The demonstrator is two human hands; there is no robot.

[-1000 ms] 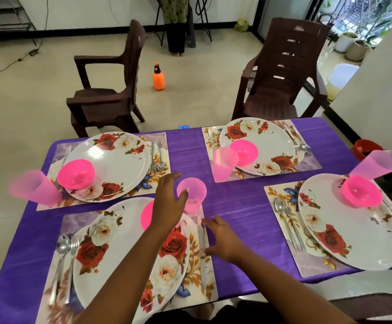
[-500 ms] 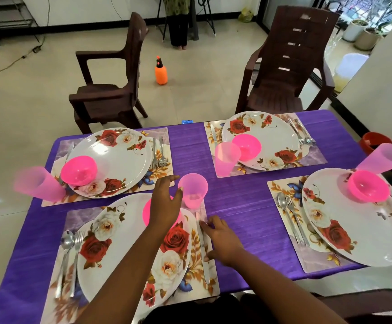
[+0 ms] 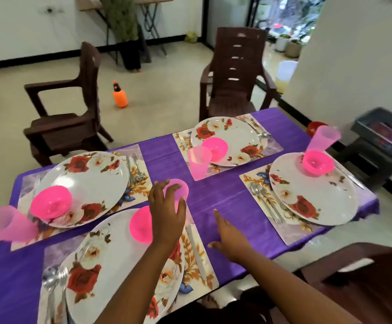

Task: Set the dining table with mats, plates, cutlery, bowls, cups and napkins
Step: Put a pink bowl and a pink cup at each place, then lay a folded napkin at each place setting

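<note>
From the head camera, the left hand (image 3: 167, 213) wraps its fingers round a pink plastic cup (image 3: 177, 191), which stands on the purple tablecloth (image 3: 213, 199) at the nearest placemat's (image 3: 197, 260) one-o'clock corner. The right hand (image 3: 230, 239) hovers or rests, flat and relaxed, on the cloth just beside that mat, at three o'clock of the left hand, grasping nothing. On the near mat lie a rose-patterned plate (image 3: 110, 272), a pink bowl (image 3: 141, 224) at its twelve o'clock partly hidden by the left wrist, a knife (image 3: 196, 251) at three o'clock, and a spoon and fork (image 3: 52, 284) at nine o'clock. Three other settings, each with plate, bowl and cup, occupy ten, one and three o'clock of the table. Two brown chairs (image 3: 234, 73) stand beyond.
</note>
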